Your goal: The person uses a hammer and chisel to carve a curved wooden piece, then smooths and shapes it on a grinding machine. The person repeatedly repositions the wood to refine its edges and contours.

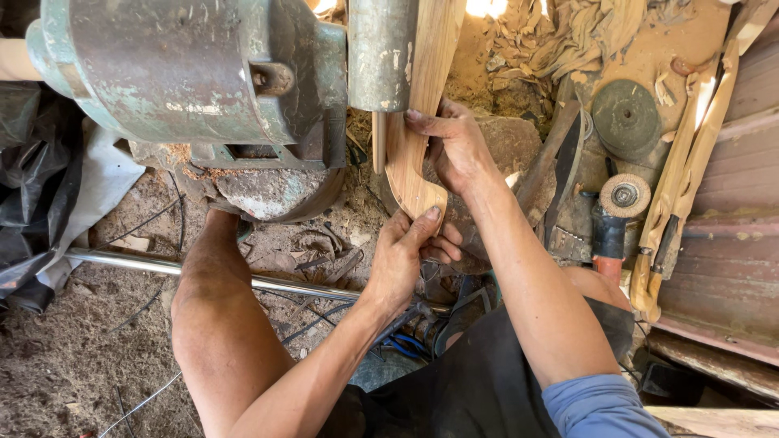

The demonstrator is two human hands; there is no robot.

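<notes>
Head view: looking straight down at a curved wood piece [410,162] held up against a grey drum [381,53]
Left hand [406,251]: pinching the piece's lower end
Right hand [454,146]: gripping its middle
Nearby: green machine [187,73], angle grinder [613,215], shavings [560,36] on the floor

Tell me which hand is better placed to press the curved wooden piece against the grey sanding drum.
Probably the right hand: it grips the curved wooden piece high up, right beside the grey sanding drum. The left hand only holds its lower end.
</notes>
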